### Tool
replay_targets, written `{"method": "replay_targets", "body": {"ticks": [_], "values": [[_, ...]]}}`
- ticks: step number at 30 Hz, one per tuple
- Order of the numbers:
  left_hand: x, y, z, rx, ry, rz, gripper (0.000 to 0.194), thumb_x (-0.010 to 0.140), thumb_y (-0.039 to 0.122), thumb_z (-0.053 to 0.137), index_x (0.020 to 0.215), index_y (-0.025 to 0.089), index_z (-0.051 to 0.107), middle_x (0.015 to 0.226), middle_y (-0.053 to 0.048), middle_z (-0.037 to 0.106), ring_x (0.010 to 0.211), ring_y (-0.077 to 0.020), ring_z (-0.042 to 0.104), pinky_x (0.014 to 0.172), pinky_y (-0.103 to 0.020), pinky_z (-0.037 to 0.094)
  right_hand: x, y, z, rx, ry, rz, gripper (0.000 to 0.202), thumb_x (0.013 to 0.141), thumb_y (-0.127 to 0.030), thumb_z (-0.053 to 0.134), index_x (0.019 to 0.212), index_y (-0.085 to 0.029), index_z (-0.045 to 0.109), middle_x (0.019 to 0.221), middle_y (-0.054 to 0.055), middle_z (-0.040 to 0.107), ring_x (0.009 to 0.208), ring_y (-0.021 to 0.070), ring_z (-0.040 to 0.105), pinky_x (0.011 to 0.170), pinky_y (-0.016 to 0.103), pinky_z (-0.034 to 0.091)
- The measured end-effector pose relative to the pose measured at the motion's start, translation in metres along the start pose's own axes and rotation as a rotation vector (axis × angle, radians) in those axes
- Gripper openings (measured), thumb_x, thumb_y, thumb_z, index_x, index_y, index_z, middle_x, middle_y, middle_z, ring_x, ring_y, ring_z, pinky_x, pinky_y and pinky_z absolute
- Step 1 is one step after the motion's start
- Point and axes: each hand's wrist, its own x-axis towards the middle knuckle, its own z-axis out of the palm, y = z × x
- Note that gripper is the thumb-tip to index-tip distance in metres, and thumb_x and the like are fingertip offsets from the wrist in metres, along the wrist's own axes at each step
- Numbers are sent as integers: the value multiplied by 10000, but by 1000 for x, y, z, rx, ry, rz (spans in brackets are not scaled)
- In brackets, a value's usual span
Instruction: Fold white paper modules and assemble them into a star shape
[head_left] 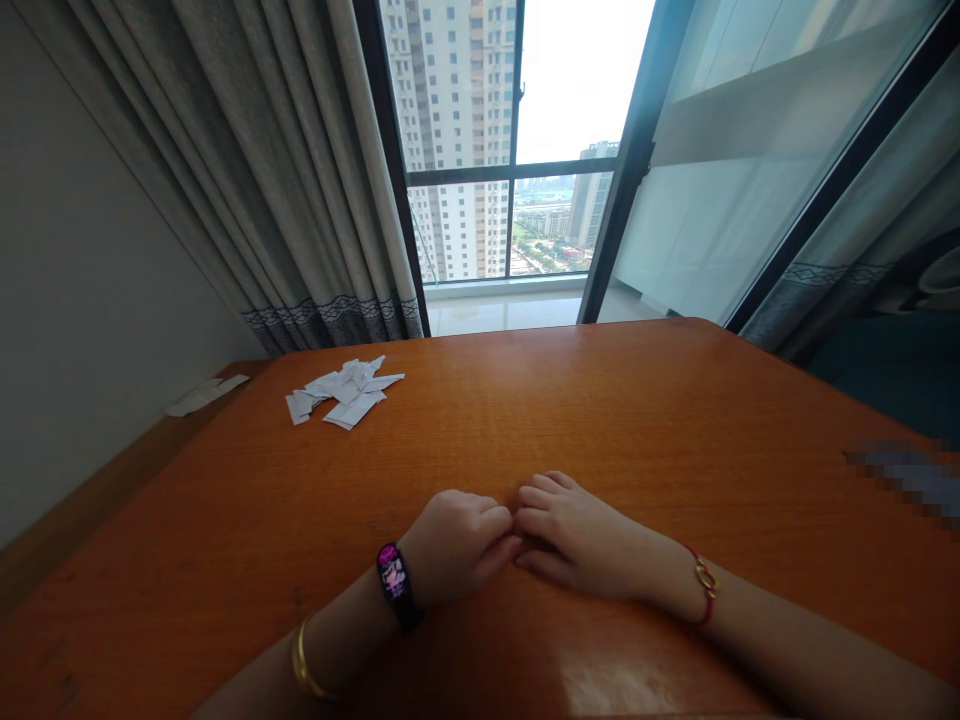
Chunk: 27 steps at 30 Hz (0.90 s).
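Note:
On the brown wooden table (pixel 600 400), my left hand (pixel 461 540) lies with its fingers curled in and its thumb against them. My right hand (pixel 566 535) rests beside it, fingers bent down toward the tabletop and pressed together, the thumb a little below them. The fingertips of both hands meet or nearly meet; nothing shows in either. A black smart band (pixel 396 578) and a gold bangle (pixel 302 660) are on my left wrist and forearm. Around my right wrist is a red string bracelet (pixel 706 585) with a gold ring.
Torn pieces of white paper (pixel 349 390) lie in a loose heap at the table's far left. Another flat paper (pixel 206 396) is on the ledge by the wall. Grey curtains (pixel 300 180) hang beside the glass door at the back. Something blurred (pixel 911 480) is at the right edge.

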Motion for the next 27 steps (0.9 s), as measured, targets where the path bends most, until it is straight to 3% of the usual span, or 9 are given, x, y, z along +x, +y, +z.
{"method": "replay_targets", "body": {"ticks": [27], "values": [[0, -2, 0, -76, -61, -58, 185, 897, 300, 487, 752, 189, 518, 740, -3, 614, 651, -143, 558, 581, -261, 353, -1, 0, 2, 5, -4, 10, 164, 892, -338, 535, 886, -189, 603, 965, 47, 597, 909, 192, 490, 875, 351, 353]]}}
